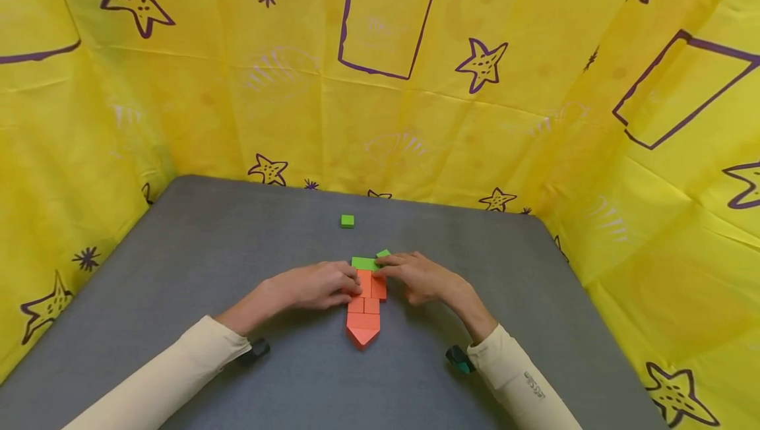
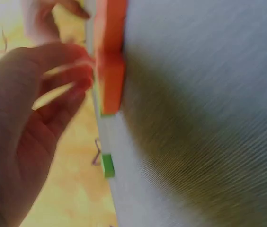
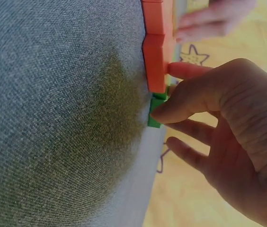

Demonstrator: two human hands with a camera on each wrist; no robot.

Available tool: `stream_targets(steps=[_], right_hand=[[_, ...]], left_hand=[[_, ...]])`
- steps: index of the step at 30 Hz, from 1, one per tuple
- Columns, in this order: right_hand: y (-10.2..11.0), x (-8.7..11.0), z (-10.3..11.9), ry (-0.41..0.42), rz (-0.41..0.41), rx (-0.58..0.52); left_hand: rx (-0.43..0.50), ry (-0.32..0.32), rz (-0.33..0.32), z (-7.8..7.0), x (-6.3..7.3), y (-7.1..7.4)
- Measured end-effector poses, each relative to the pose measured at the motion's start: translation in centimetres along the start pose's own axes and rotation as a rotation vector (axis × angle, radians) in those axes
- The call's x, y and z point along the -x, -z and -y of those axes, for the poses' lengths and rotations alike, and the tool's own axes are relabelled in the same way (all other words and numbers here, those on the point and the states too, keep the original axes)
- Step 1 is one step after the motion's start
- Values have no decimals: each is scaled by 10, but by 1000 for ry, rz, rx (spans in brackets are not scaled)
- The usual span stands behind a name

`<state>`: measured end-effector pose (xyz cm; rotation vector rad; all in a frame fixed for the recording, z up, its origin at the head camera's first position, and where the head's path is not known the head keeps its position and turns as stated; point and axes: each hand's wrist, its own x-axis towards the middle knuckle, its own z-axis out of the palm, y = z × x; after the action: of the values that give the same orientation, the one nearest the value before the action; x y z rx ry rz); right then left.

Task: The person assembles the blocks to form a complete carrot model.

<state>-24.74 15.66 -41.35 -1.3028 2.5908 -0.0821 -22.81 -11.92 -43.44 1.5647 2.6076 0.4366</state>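
Note:
Several orange blocks (image 1: 363,306) lie flat in a row on the table, with a pointed one at the near end. A green block (image 1: 363,263) crosses the row's far end. My left hand (image 1: 323,285) touches the orange blocks from the left with loosely bent fingers, also seen over an orange block (image 2: 113,85) in the left wrist view. At the far right corner, my right hand (image 1: 424,277) pinches a small green block (image 3: 155,109), its thumb against the side. One finger rests by the orange block (image 3: 155,61). The right fingers partly hide the small green block.
Another small green block (image 1: 347,221) lies farther back on the grey table (image 1: 249,232). Yellow cloth (image 1: 410,126) with starfish drawings surrounds the table's back and sides. Dark wrist devices (image 1: 460,359) sit under both sleeve cuffs.

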Motion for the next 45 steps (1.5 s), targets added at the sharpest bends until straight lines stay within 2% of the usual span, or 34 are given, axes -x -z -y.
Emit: stream_targets(steps=[3, 6, 8, 11, 14, 16, 19, 22, 24, 27, 31, 33, 36, 45], right_hand=[[-1, -1, 1, -10, -2, -4], [-1, -3, 2, -20, 4, -8], [-2, -4, 3, -29, 12, -13], [-3, -6, 5, -30, 26, -18], [-2, -9, 7, -29, 37, -17], [0, -10, 7, -30, 43, -21], [1, -12, 7, -38, 51, -13], [2, -13, 8, -47, 59, -13], [2, -14, 8, -49, 59, -13], [3, -15, 9, -48, 54, -13], [4, -15, 9, -51, 48, -16], [4, -14, 9, -54, 49, -12], [4, -13, 8, -58, 52, -7], [2, -15, 9, -61, 49, -39]], left_hand=[[60, -20, -58, 13, -6, 9], [100, 46, -143, 36, -12, 23], [93, 127, -178, 56, -16, 30], [95, 259, -114, 87, -17, 33], [125, 328, -46, 109, -13, 29], [127, 350, -60, 115, -11, 27], [113, 397, -149, 116, -11, 22], [68, 428, -199, 115, -12, 15], [54, 421, -228, 113, -12, 13], [96, 355, -231, 108, -9, 16], [162, 212, -143, 97, -7, 20], [156, 139, -102, 92, -9, 18], [138, 85, -83, 87, -13, 14], [147, 85, -99, 87, -11, 9]])
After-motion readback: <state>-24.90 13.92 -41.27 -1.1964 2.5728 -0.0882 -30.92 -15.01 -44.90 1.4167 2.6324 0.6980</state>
